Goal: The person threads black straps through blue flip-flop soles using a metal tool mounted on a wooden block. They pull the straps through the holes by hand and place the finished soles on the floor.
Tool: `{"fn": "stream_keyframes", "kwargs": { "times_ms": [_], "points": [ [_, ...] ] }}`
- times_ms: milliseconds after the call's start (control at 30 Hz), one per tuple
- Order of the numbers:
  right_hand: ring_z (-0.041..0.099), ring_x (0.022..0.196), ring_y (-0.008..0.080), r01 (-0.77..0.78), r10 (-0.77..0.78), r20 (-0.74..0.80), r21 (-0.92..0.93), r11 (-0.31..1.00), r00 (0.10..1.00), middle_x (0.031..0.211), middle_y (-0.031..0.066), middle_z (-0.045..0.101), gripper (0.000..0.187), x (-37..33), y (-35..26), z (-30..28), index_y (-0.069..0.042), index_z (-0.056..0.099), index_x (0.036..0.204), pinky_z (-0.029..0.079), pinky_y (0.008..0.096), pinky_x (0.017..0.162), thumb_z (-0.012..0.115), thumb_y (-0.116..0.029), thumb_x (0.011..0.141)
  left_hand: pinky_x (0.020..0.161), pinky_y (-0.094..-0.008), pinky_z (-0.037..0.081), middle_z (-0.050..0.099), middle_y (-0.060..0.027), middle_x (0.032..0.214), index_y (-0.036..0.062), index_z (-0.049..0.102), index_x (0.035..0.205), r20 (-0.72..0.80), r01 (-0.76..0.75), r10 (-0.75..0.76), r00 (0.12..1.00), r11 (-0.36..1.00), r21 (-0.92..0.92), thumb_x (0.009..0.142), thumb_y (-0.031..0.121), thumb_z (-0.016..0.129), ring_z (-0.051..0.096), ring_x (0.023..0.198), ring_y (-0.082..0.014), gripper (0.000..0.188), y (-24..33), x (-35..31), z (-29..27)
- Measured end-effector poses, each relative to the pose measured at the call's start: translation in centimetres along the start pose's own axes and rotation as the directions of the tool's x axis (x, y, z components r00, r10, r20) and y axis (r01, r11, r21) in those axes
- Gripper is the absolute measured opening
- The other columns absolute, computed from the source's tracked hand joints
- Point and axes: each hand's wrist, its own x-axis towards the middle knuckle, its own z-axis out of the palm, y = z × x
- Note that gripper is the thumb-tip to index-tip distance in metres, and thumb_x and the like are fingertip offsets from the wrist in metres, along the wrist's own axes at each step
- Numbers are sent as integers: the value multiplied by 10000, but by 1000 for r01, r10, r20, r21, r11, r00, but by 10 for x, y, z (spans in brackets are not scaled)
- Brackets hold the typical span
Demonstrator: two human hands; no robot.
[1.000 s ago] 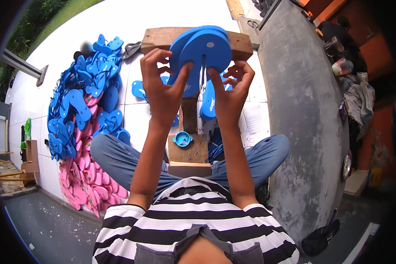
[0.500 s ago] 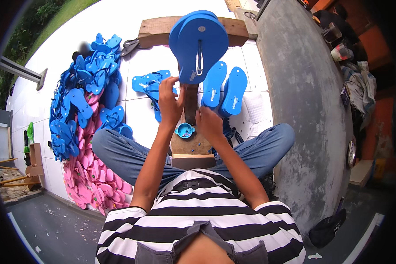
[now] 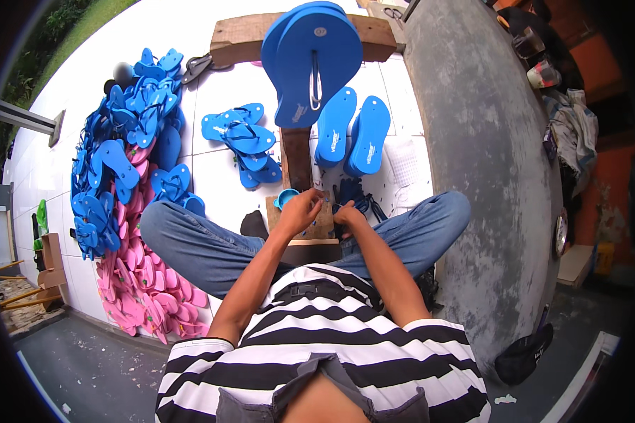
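Over the wooden block (image 3: 323, 230) between my legs, my left hand (image 3: 302, 211) has its fingers bent together; what they hold, if anything, is too small to make out. A small blue cup (image 3: 286, 197) stands beside it. My right hand (image 3: 347, 214) is closed next to a bundle of dark blue straps (image 3: 356, 196), its fingertips partly hidden. Blue flip-flop soles (image 3: 317, 70) hang on the wooden stand (image 3: 296, 158), with a looped metal needle (image 3: 315, 84) standing out of the front one. Right of the post lie blue soles (image 3: 368, 137) in two stacks.
Blue strapped flip-flops (image 3: 243, 141) lie left of the post. Farther left is a large heap of blue flip-flops (image 3: 120, 158) and pink flip-flops (image 3: 155, 282). A grey concrete ledge (image 3: 483, 176) runs along my right. A sheet of paper (image 3: 403, 166) lies beside the soles.
Both hands have come down toward me, the left from beside the hanging soles to the wooden block, the right to the strap bundle. The view has shifted slightly.
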Motion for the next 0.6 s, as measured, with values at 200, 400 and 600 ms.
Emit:
{"fn": "stream_keyframes", "kwargs": {
  "times_ms": [200, 400, 600],
  "points": [
    [688, 995, 353, 207, -206, 99, -3, 978, 974, 1186, 235, 651, 509, 27, 13, 7, 48, 476, 1332, 570, 459, 728, 534, -234, 912, 649, -365, 501, 682, -115, 866, 55, 627, 1086, 122, -34, 37, 992, 999, -25, 931, 170, 615, 653, 702, -243, 193, -13, 0, 12],
    [616, 1128, 408, 316, -327, -358, -91, 944, 875, 1169, 249, 658, 343, -42, 15, -64, -2, 705, 1064, 486, 486, 961, 567, -219, 837, 677, -355, 501, 639, -99, 943, 81, 611, 1155, 26, -140, 142, 990, 988, -67, 903, 129, 631, 646, 770, -241, 257, -3, 2, 6],
    [623, 1151, 360, -40, -50, -342, -251, 967, 938, 1213, 191, 653, 306, 9, 39, -72, -34, 705, 1103, 509, 513, 927, 599, -176, 853, 708, -382, 520, 627, -102, 997, 84, 597, 1144, 191, -157, 153, 970, 988, 8, 880, 122, 636, 649, 813, -274, 269, -14, 3, 22]
  ]
}}
